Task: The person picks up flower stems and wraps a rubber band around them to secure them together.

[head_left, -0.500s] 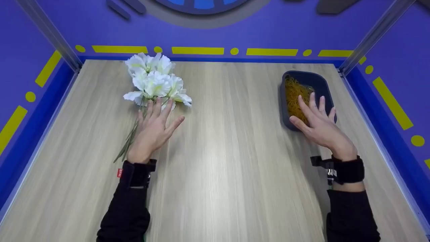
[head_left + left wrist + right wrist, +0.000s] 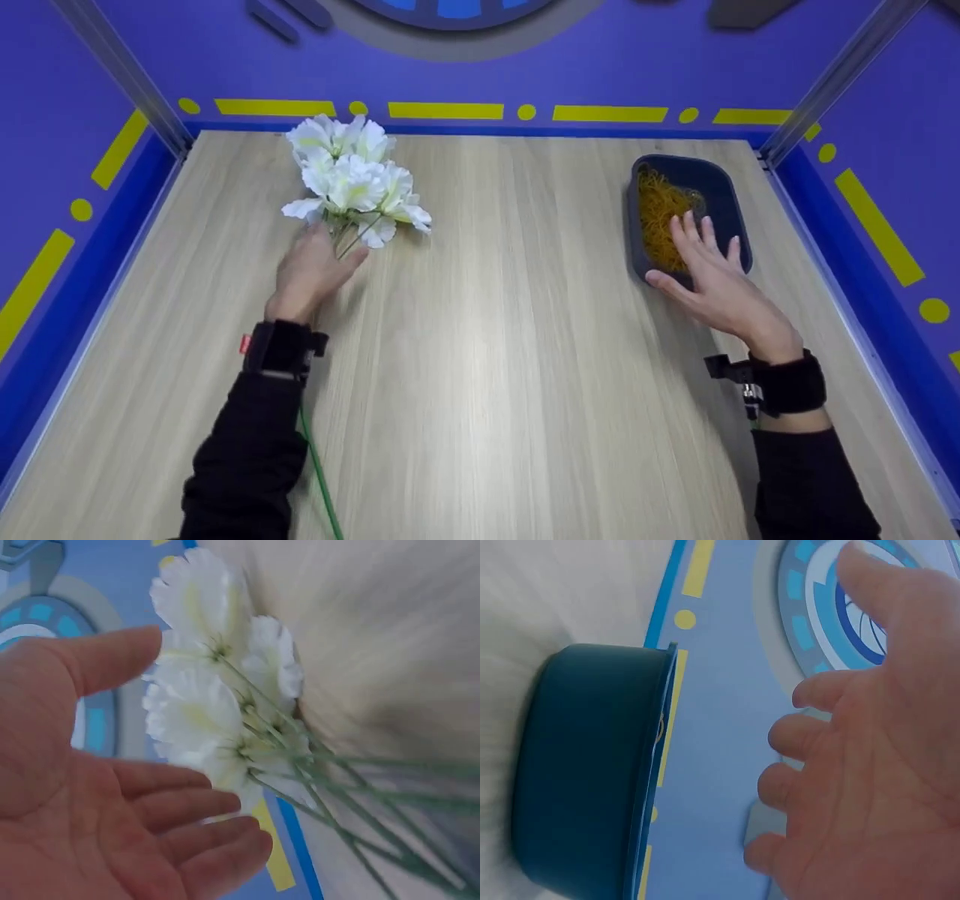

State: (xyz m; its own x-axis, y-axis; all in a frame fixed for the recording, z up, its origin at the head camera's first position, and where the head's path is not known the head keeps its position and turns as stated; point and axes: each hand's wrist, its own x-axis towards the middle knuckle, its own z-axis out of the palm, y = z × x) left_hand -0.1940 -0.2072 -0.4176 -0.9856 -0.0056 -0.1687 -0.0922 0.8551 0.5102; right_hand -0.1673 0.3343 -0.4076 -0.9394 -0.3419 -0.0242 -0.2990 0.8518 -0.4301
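Over on the left, a red tag (image 2: 245, 344), lettering too small to read, juts from a black strap (image 2: 276, 349); the left hand (image 2: 311, 262), gripping nothing, hangs beside ruffled white flowers (image 2: 352, 184) lying on the wood-grained table (image 2: 480, 337). Across right, a dark, round-cornered tub (image 2: 726, 199) holds tangled amber strands (image 2: 656, 214); the right hand (image 2: 716, 289), splayed and empty, hides its near corner.

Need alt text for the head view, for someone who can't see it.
Left hand hovers close to white blooms lying on a wood-grain table; right hand, spread open, hovers over the near end of a dark container holding yellow-brown strands.
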